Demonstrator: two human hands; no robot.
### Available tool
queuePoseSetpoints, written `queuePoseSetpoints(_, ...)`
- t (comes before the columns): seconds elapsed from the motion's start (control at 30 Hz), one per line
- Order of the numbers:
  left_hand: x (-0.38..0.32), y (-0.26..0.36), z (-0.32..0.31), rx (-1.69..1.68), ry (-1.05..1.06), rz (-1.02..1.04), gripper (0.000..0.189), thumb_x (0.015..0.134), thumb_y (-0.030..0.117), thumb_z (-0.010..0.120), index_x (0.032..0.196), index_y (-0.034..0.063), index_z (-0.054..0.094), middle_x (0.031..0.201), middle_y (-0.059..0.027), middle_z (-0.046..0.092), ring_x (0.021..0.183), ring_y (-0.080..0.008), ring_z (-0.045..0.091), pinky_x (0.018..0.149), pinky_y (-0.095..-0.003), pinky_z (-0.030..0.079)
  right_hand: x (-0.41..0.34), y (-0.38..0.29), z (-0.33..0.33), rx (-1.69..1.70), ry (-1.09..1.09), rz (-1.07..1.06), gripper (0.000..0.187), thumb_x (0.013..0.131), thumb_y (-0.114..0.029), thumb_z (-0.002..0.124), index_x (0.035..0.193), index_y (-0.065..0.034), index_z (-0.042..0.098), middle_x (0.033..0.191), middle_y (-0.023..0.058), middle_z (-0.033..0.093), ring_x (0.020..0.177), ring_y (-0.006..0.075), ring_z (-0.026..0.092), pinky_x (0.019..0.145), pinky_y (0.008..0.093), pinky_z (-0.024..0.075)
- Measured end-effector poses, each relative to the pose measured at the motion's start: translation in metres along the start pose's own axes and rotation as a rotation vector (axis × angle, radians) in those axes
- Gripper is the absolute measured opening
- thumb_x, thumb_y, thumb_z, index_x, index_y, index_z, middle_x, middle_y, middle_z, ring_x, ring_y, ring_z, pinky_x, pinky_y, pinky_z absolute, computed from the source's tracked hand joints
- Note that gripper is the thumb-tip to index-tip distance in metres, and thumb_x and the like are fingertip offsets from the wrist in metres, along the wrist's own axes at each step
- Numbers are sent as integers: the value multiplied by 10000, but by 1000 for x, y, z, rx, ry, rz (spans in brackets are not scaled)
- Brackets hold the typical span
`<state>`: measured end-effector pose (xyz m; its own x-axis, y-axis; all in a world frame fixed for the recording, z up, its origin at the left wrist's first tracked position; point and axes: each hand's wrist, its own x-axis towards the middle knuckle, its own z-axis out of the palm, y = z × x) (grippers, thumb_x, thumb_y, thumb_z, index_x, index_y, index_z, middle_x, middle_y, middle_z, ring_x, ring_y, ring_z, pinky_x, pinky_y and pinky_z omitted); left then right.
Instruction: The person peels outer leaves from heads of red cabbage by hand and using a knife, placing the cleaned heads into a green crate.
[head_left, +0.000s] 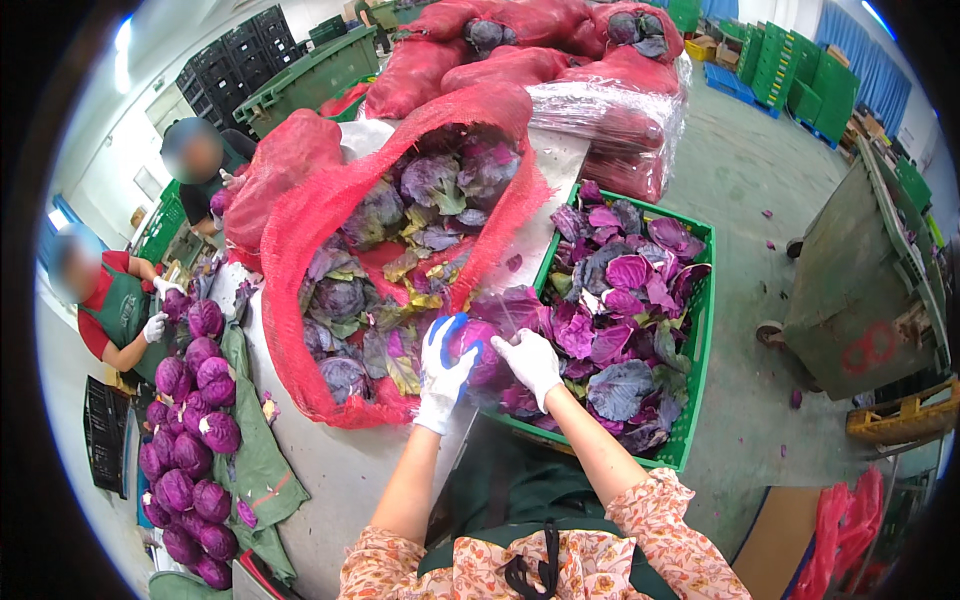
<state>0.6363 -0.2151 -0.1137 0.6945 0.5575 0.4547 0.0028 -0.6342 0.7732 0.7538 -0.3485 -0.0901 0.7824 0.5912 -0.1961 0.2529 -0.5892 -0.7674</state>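
My left hand (444, 369), in a white glove with blue-coated fingers, holds a red cabbage (477, 351) over the table's edge. On the cabbage's right side is my right hand (531, 364) in a white glove, thumb and fingers drawn together; blur hides whether it pinches a leaf or a tool. A red mesh sack (281, 300) lies with its mouth wide on the metal table (352, 457), untrimmed red cabbages (341, 296) and loose leaves inside it. Right of the table, a green plastic crate (701, 360) is heaped with purple outer leaves (622, 337).
Peeled red cabbages (191, 454) are piled at the left on green woven sacking (255, 457). Two co-workers in aprons (124, 315) handle cabbages beyond. Full red sacks (517, 67) stand stacked ahead. A wheeled green bin (862, 277) is at the right.
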Motion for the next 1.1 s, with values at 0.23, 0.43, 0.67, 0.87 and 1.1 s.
queuePoseSetpoints(0.23,-8,24,-9,-739,6,-407,726,787,31,720,1440,41,402,1430,-93,447,1204,-198,512,1030,-319,421,4,44,22,-277,286,-203,304,912,-275,516,819,-10,634,769,228,659,736,392,663,714,474,530)
queuePoseSetpoints(0.43,12,-19,-51,-919,37,-470,613,859,110,661,1421,31,430,1368,-76,511,1195,-190,522,1041,-318,408,24,118,-21,39,398,126,208,859,-153,625,1012,-12,628,913,170,691,830,301,672,748,395,531)
queuePoseSetpoints(0.67,38,22,-21,263,-298,86,871,634,371,841,1395,142,485,1396,-220,454,1337,-372,390,1102,-444,344,-16,34,-16,222,124,-382,530,934,-370,573,1385,-112,470,1145,212,646,956,331,658,840,395,506)
queuePoseSetpoints(0.87,34,-3,-20,4,-415,176,900,657,250,824,1432,47,414,1455,-154,428,1388,-304,349,1161,-406,255,-19,17,-9,37,4,-292,558,1008,-485,336,1470,-174,351,940,263,663,864,451,637,787,493,488)
queuePoseSetpoints(1.1,33,1,-1,-59,-234,-79,875,695,168,817,1439,9,385,1423,-145,456,1321,-261,432,1120,-362,328,-5,13,-19,-202,45,-365,534,1012,-425,360,1459,-134,361,809,219,670,740,399,653,670,491,501)
